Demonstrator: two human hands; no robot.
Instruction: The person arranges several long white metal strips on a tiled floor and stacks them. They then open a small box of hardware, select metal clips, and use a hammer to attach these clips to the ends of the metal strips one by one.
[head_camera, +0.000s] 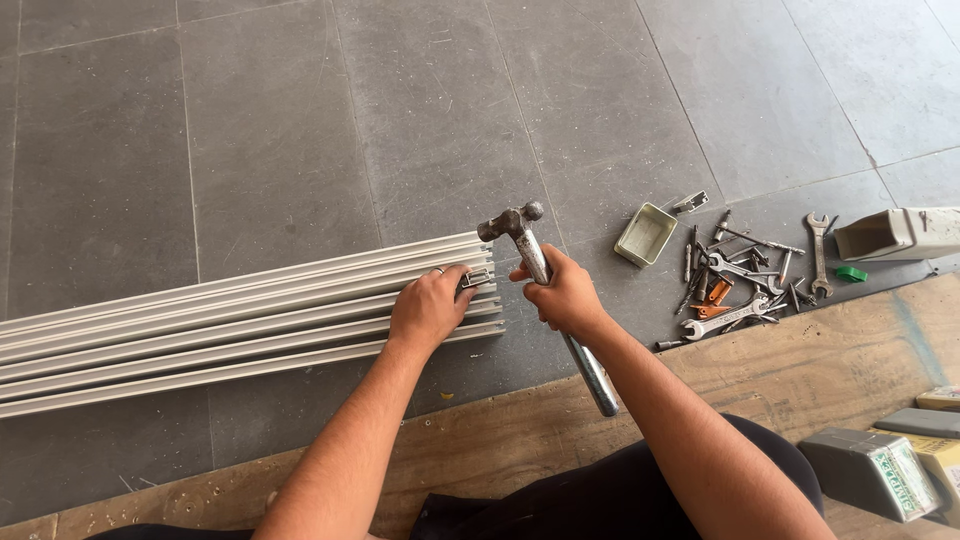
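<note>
Right hand (565, 295) gripping hammer (545, 280), fingers wrapped tight round handle, head up near rail ends. Left hand (428, 308) pressing small metal clip (476, 278) against rails (220, 318) on floor (300, 120), fingers curled. Wrenches (745, 285) well apart, right.

My left hand (428, 308) rests on the rails' (200, 320) end, rails running left. Right hand (566, 296) just beside it holds the hammer (545, 290). Right of it: tray (645, 235), then wrenches (745, 285).
</note>
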